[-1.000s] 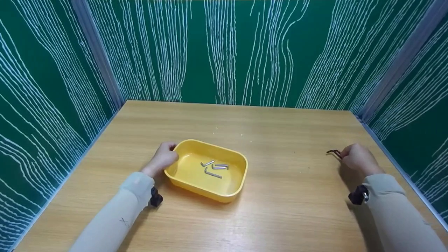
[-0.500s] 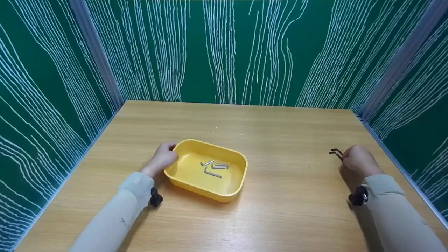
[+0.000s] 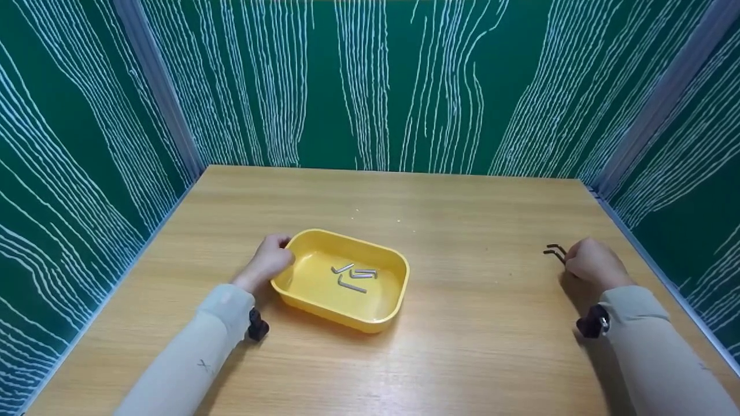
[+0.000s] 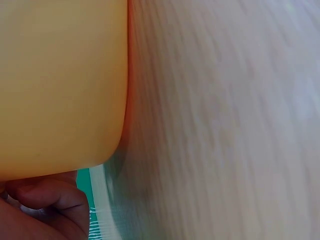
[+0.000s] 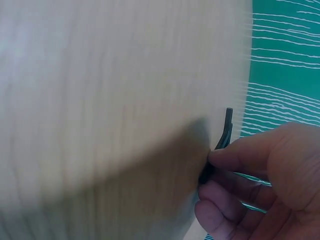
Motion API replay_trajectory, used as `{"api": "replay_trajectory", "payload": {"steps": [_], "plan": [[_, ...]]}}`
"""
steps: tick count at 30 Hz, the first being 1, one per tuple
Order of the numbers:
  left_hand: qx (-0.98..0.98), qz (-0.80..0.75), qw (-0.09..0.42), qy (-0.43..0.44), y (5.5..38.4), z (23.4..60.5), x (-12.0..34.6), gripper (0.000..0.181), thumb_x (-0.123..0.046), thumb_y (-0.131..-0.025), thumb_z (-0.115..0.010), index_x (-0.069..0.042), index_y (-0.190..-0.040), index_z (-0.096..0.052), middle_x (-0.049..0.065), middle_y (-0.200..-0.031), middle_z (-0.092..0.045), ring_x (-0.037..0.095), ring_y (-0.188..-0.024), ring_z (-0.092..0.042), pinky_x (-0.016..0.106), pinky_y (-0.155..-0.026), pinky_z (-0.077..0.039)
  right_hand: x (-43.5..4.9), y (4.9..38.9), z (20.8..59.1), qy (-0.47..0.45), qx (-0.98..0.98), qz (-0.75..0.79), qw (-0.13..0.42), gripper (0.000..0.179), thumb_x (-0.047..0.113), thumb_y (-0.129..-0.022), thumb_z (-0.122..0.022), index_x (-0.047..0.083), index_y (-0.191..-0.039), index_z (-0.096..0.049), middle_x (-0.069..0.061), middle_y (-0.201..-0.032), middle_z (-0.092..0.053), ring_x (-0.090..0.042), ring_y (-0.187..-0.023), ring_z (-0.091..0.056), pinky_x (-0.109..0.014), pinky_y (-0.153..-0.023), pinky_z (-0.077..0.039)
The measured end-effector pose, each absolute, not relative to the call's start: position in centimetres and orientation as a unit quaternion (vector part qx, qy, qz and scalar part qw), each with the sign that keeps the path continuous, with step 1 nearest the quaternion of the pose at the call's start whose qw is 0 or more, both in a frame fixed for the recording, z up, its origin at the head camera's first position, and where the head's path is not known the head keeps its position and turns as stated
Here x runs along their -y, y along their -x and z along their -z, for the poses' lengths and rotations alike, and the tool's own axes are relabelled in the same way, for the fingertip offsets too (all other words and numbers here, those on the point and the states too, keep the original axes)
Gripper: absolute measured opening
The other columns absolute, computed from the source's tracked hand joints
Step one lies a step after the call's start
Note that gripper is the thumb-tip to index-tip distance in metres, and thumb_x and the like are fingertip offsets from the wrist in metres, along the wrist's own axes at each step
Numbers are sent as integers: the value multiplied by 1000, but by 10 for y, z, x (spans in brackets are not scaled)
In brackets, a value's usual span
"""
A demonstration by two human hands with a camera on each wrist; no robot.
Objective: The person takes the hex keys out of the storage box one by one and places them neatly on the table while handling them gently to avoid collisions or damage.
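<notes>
My left hand (image 3: 269, 263) grips the left end of a yellow plastic tray (image 3: 324, 315), thumb over the rim. In the left wrist view, the tray's side wall (image 4: 60, 90) fills the upper left, with curled fingers (image 4: 55, 197) just below it. Several silver hex keys (image 3: 351, 286) lie on the tray's floor. Over at the right, my right hand (image 3: 595, 264) pinches two black hex keys (image 3: 556, 249), their short bent ends pointing left. The right wrist view shows the black hex keys (image 5: 227, 127) between thumb and fingertips, close over the table; their lower part is hidden by the fingers.
The wooden table (image 3: 462, 346) is bounded by green walls (image 3: 399, 86) with white wavy lines at the back and both sides. Small pale specks (image 3: 399, 221) lie on the tabletop behind the tray. A dark wrist camera (image 3: 592, 322) sits at the right cuff.
In the right hand the black hex keys have shifted, their bent ends now spread apart and parallel rather than crossed. The left hand and the tray stay in place.
</notes>
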State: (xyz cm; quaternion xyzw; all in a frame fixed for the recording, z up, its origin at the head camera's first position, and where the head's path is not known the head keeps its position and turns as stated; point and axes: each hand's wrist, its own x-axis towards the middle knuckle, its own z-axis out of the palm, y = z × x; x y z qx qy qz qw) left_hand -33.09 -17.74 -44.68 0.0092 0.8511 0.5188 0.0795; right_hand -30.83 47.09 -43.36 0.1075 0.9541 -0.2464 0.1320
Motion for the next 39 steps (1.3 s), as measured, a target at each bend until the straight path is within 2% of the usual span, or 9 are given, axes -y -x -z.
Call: {"api": "replay_trajectory", "payload": {"steps": [2,5,7,9,11,14,25,36,39], "plan": [[-854,-515,71,-17,331,447,178,42,3,-92,-46,5,-126,-71,17,-116,-68,24,-99,-60,29,-86,-52,-471,308,432,-92,-960,237,117,32,0,-93,-58,-13,-119,-70,-34,-115,-65,-43,-99,-55,-51,-85,-56],[-859,-509,53,-32,330,448,178,40,3,-91,-46,7,-121,-72,16,-108,-68,23,-94,-60,26,-81,-51,-470,306,426,-84,-963,238,100,31,4,-93,-58,-11,-116,-72,-27,-109,-66,-39,-96,-54,-42,-78,-52],[-862,-504,43,-39,330,448,178,39,2,-91,-47,8,-119,-73,16,-105,-69,22,-92,-60,25,-79,-51,-469,306,421,-70,-968,225,86,33,6,-94,-59,-13,-117,-71,-29,-108,-68,-39,-94,-59,-45,-78,-55],[-861,-505,42,-40,330,448,178,39,3,-91,-47,8,-119,-73,16,-106,-69,22,-93,-60,25,-80,-51,-467,306,416,-64,-970,220,76,40,9,-95,-63,-16,-127,-68,-36,-123,-68,-45,-105,-63,-55,-86,-58],[-861,-505,42,-40,330,448,178,40,3,-91,-47,8,-121,-72,17,-107,-69,23,-94,-60,25,-81,-51,-465,308,410,-54,-974,210,67,44,11,-96,-65,-17,-130,-66,-40,-130,-65,-49,-111,-65,-62,-93,-57],[-861,-504,46,-39,331,448,177,43,3,-89,-46,9,-124,-72,18,-110,-70,23,-97,-61,26,-84,-51,-460,311,402,-45,-977,201,55,46,15,-99,-66,-17,-132,-64,-42,-133,-64,-52,-115,-65,-65,-98,-55],[-861,-504,54,-34,331,447,178,46,2,-91,-46,8,-129,-70,17,-114,-69,24,-101,-61,31,-91,-52,-430,316,380,-22,-979,201,12,46,19,-102,-67,-15,-133,-65,-42,-132,-63,-54,-117,-62,-68,-99,-53],[-855,-514,56,-33,330,446,177,44,4,-89,-46,7,-126,-71,16,-111,-69,23,-95,-61,26,-81,-51,-403,315,372,9,-979,203,-17,46,19,-101,-69,-14,-133,-65,-38,-124,-66,-47,-107,-67,-62,-91,-56],[-860,-507,57,-31,330,445,177,43,4,-90,-46,7,-125,-71,16,-112,-69,23,-96,-60,28,-83,-51,-396,316,369,9,-978,207,-11,48,20,-102,-70,-13,-135,-64,-37,-125,-66,-46,-108,-66,-61,-91,-56]]}}
